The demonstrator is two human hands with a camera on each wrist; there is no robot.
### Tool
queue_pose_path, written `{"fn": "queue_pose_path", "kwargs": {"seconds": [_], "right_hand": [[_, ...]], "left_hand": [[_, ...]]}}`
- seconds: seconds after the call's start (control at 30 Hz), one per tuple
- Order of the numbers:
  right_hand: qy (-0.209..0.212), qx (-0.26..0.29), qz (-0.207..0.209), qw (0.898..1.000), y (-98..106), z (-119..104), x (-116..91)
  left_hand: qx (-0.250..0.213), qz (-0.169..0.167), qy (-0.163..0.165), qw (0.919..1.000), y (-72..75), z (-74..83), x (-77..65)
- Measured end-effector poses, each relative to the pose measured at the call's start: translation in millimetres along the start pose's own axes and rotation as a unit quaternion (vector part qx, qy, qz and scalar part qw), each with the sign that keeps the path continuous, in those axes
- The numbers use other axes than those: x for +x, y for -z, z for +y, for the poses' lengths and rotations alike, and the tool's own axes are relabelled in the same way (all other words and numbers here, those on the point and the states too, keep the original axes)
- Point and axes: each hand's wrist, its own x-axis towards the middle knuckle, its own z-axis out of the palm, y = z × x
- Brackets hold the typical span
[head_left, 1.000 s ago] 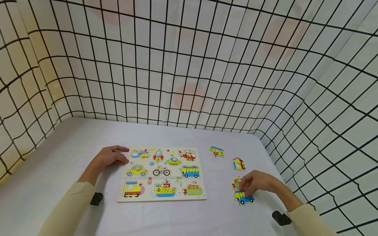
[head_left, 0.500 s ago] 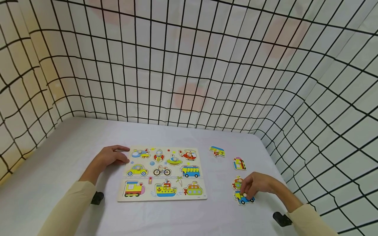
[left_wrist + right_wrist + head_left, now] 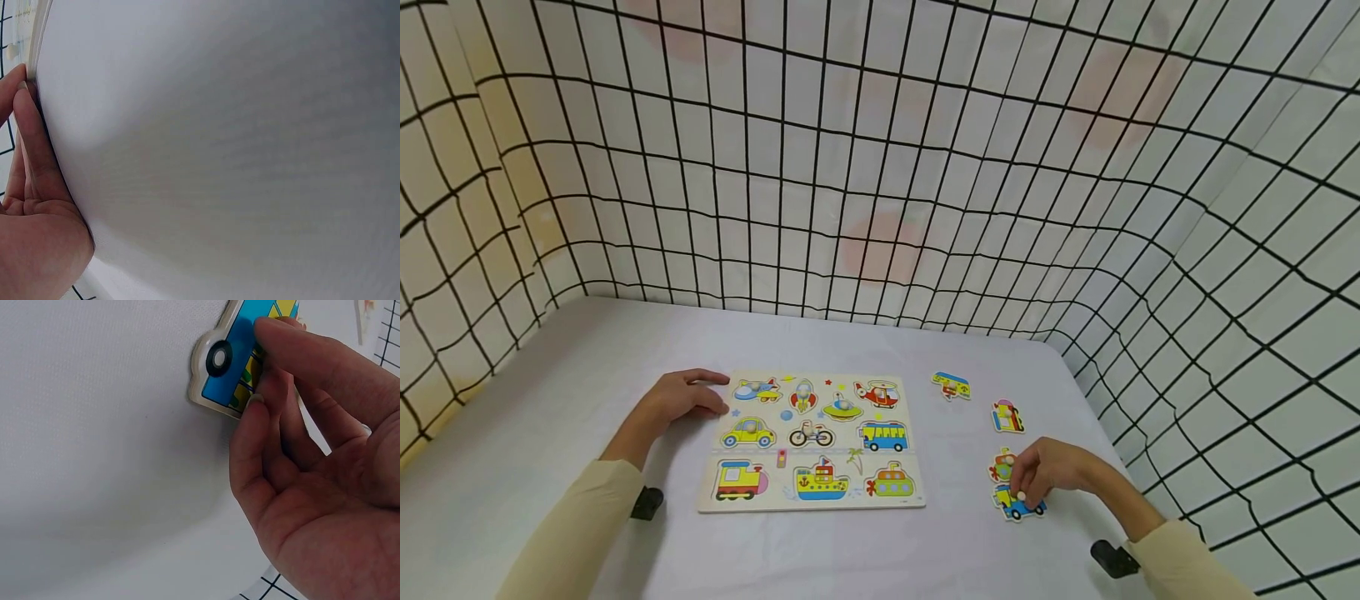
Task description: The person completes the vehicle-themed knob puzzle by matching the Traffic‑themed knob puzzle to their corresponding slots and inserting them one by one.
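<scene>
My left hand (image 3: 681,396) rests at the left edge of a wooden vehicle puzzle board (image 3: 842,457), its thumb and forefinger stretched to the rim. In the left wrist view those fingertips lie against the board's edge. On the right, thumb and fingers of my right hand (image 3: 1051,465) pinch a blue and yellow bus puzzle piece (image 3: 1009,505). A wheel and yellow windows of that bus piece show in the right wrist view, the rest being covered by fingers. Just behind it lies a green submarine puzzle piece (image 3: 1000,468), partly hidden by the hand.
Farther back lie a red and pink train piece (image 3: 1006,416) and a yellow-green piece overlapping a red one (image 3: 952,383). White cloth covers the table (image 3: 820,554). Black netting (image 3: 880,200) before white walls encloses the back and sides.
My right hand's fingers have shifted very slightly at the bus piece, which stays in place. The left hand stays at the board's edge.
</scene>
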Motion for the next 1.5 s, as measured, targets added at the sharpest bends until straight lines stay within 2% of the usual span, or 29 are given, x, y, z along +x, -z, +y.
{"fn": "queue_pose_path", "kwargs": {"seconds": [0.2,0.47,0.93,1.3,1.5], "right_hand": [[-0.014,-0.024,-0.004,1.000,1.5,-8.3,-0.4],[0.007,-0.033,0.002,0.999,4.6,-23.4,7.2],[0.028,-0.042,0.024,0.998,0.5,-62.0,39.5],[0.044,-0.053,0.041,0.997,-11.4,-96.1,66.3],[0.053,-0.042,0.054,0.996,-18.4,-107.1,80.8]], "left_hand": [[0.005,0.004,0.005,1.0000,0.0,-0.5,0.5],[0.009,0.003,0.003,0.9999,-1.2,-0.4,0.5],[0.002,0.003,0.003,1.0000,-0.4,-2.3,3.1],[0.005,0.004,0.001,1.0000,0.7,-2.6,3.7],[0.003,0.007,0.000,1.0000,-0.3,-2.5,4.0]]}}
